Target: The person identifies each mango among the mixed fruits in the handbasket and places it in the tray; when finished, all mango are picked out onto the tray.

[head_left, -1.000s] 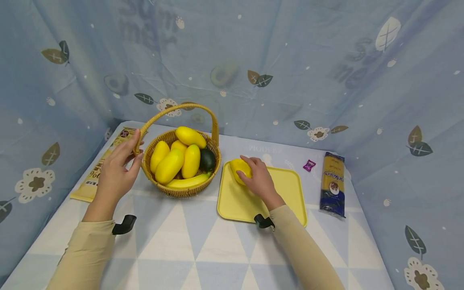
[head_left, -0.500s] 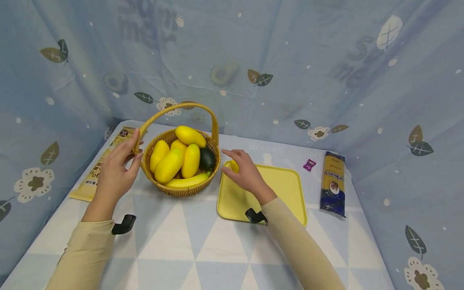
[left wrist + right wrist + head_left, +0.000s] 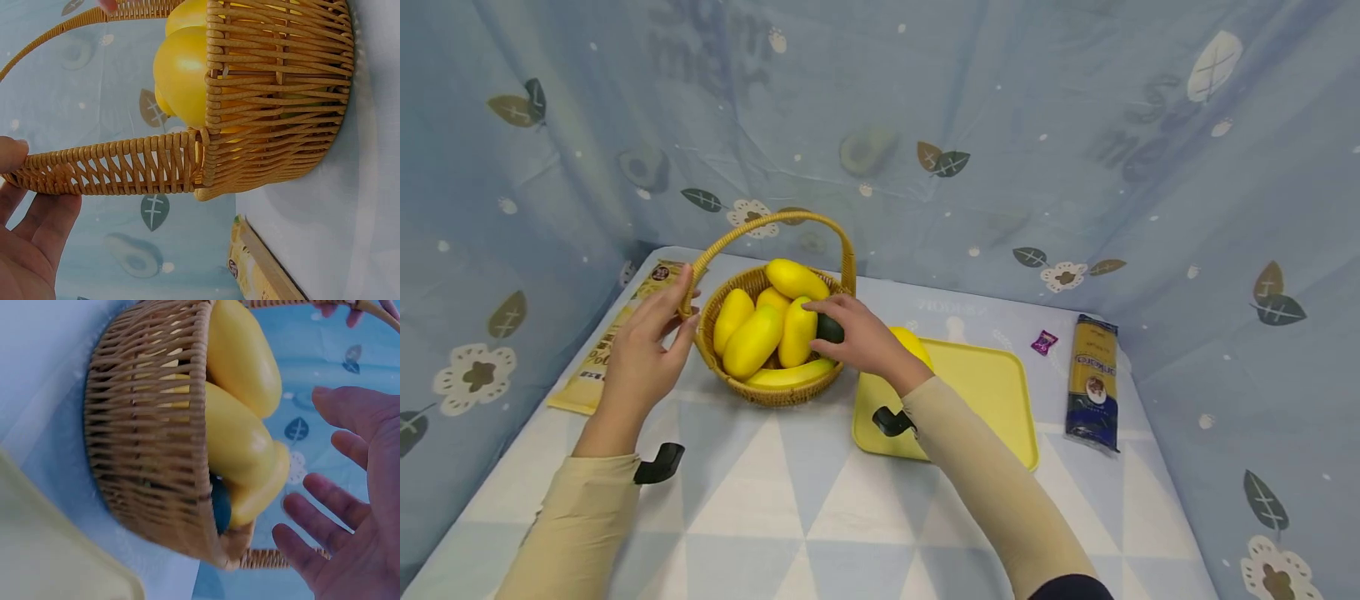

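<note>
Legibly "ankara" on the packet (image 3: 1093,383); left grip (image 3: 643,358) around basket handle (image 3: 796,216), right grip (image 3: 867,337) spread.

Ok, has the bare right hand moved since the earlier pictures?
Yes. In the head view, the right hand went left, from over the rectangular yellow tray to the round brown woven basket.

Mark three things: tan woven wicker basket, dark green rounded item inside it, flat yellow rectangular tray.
Wicker basket (image 3: 278,109): left wrist view, on the woven side wall.
Dark green item (image 3: 830,329): head view, on its exposed surface.
Yellow tray (image 3: 981,382): head view, on a bare patch of its floor.
</note>
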`<state>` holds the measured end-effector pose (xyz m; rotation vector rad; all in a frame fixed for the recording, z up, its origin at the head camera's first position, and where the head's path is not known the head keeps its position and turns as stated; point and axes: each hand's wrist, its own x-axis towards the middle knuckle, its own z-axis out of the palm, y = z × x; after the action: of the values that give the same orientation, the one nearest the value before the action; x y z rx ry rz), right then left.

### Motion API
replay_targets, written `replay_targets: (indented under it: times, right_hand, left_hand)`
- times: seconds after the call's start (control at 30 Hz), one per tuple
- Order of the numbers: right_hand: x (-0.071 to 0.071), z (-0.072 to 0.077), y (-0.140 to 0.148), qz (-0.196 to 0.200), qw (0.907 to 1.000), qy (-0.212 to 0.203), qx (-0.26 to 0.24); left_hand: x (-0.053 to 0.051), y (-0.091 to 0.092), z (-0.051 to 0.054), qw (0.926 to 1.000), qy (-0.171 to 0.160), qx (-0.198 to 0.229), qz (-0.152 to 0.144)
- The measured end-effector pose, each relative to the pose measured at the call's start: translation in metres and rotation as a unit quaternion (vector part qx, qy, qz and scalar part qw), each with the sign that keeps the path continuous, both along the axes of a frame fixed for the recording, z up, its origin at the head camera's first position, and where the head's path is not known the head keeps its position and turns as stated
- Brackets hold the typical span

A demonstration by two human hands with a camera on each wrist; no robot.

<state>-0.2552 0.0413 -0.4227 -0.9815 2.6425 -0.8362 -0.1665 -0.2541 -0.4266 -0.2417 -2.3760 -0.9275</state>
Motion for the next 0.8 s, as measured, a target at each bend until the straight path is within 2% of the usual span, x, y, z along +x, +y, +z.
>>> replay_targets:
  times: [0.23, 0.47, 0.8]
  right_hand:
    - [-0.011, -0.003, -0.035, 0.029, 0.9987, 0.018, 0.039]
    - [-0.017, -0.003, -0.062, 0.042, 0.9974, 0.005, 0.059]
    - [-0.022, -0.007, -0.09, 0.116, 0.9879, 0.004, 0.103]
  left_hand:
    - [0.0, -0.002, 0.001, 1.0, -0.006, 0.007, -0.004]
    - [0.001, 0.0, 0.002, 0.9995, -0.021, 0.021, -0.007]
    - [0.0, -0.001, 0.001, 0.9996, -0.016, 0.021, -0.014]
